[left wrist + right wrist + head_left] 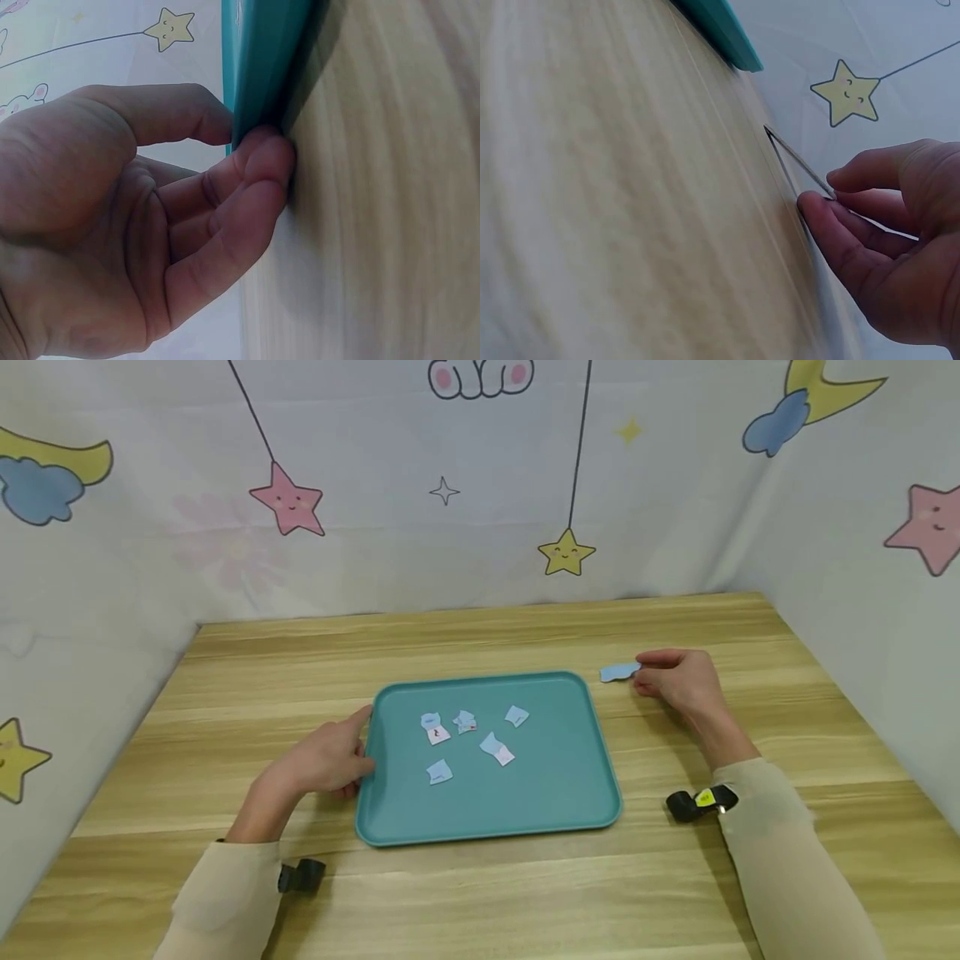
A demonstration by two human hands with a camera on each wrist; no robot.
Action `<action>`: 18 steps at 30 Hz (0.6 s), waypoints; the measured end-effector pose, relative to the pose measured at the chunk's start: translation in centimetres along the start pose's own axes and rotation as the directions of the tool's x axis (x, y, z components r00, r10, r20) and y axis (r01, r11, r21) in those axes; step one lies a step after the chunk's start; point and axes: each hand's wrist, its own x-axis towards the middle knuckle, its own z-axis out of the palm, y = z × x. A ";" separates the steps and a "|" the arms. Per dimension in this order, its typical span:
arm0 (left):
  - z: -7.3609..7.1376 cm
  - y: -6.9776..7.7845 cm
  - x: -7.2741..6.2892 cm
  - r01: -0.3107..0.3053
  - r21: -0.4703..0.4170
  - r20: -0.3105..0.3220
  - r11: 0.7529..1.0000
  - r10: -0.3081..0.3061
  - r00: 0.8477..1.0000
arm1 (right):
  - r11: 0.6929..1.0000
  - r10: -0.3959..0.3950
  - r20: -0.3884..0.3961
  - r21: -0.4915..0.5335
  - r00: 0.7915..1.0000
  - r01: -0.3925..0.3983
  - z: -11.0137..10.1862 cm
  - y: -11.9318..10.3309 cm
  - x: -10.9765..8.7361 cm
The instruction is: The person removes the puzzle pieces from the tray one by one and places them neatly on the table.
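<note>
My left hand [322, 760] grips the left edge of the teal tray [525, 806]. In the left wrist view its thumb [180, 112] lies at the rim and the other fingers curl by the tray's underside. Past the tray's far right corner, my right hand [682, 681] pinches a thin light-blue piece [618, 672] by its right end. The right wrist view shows this piece [799, 161] edge-on, tilted, its far end right at the tabletop. On the tray lie several small light-blue and white pieces, among them a lone one [439, 772] and a joined-looking pair [497, 749].
The tray lies on a wood-grain table [480, 893]. Behind and beside the table hangs a white cloth [375, 560] printed with stars, moons and clouds. A black wrist camera [302, 876] sits at the left sleeve, another [684, 807] at the right.
</note>
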 end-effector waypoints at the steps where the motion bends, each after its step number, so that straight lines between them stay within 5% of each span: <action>1: 0.0 0.0 0.0 0.000 -0.002 -0.002 1.000 0.000 1.000 | 0.999 -0.008 -0.008 -0.050 1.000 0.007 0.0 -0.1 -0.1; 8: 0.1 -0.1 0.2 -0.008 -0.005 -0.003 1.000 0.008 1.000 | 0.961 -0.066 -0.067 -0.273 0.996 0.045 -0.1 -0.6 -0.9; 18: 0.0 -0.1 0.0 -0.013 -0.027 -0.002 1.000 0.013 1.000 | 0.976 -0.118 -0.018 -0.188 0.993 0.113 0.7 -2.1 -1.7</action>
